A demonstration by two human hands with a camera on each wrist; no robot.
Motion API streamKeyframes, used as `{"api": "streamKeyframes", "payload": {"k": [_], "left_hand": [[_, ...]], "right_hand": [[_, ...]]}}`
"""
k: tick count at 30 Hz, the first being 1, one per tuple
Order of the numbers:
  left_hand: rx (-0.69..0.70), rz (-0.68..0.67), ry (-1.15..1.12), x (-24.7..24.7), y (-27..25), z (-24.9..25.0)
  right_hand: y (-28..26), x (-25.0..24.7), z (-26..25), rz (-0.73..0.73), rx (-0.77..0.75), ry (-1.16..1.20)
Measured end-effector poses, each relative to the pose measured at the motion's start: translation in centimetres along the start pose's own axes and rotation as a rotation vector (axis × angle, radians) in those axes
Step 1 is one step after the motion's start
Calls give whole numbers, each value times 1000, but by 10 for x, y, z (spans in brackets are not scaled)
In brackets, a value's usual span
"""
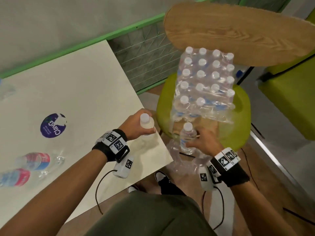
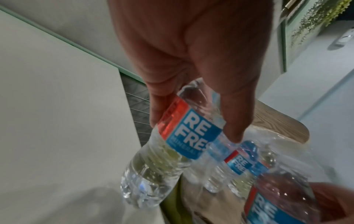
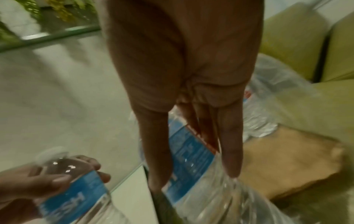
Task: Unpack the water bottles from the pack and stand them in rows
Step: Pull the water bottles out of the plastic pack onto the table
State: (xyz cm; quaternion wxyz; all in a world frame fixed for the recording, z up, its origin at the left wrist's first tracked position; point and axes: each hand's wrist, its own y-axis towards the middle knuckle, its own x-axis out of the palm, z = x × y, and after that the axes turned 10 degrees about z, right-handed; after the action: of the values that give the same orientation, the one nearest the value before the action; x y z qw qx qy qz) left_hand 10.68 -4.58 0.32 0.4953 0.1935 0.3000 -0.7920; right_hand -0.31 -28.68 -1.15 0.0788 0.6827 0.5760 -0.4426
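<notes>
A shrink-wrapped pack of water bottles [image 1: 204,82] with white caps stands on a green chair seat [image 1: 242,116], its near end torn open. My left hand [image 1: 142,128] grips one bottle [image 1: 147,123] by its upper body over the white table's right corner; in the left wrist view this bottle [image 2: 184,133] hangs tilted, showing a blue and red label. My right hand [image 1: 196,138] grips a second bottle [image 1: 186,137] just in front of the pack, above loose wrap; its bottle [image 3: 191,154] shows between the fingers [image 3: 231,151]. Two bottles [image 1: 34,160] stand at the table's near left.
The white table [image 1: 85,92] carries a round purple sticker [image 1: 52,125] and another bottle [image 1: 5,89] at its far left edge. A wooden chair back [image 1: 238,34] rises behind the pack. Torn plastic wrap [image 1: 180,157] hangs off the seat. Cardboard [image 3: 287,163] lies under the pack.
</notes>
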Motion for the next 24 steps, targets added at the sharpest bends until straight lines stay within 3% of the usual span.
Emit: {"api": "streamKeyframes", "payload": {"k": [5,12,18,24], "left_hand": [[-155,116,-38,-47,-62,-62],[-385,398,-60,-114,-177,-160],[-553,681,-85,-147,-236,-224],[-600,777,-148,-158,-260,-261]], "right_hand": [[-8,67,-74,-275,-230,69],[-19,180,-191,-493,-474,52],[-42,256,-254,-574,-575,-40],[-71,305,-281,-609,-599,-86]]}}
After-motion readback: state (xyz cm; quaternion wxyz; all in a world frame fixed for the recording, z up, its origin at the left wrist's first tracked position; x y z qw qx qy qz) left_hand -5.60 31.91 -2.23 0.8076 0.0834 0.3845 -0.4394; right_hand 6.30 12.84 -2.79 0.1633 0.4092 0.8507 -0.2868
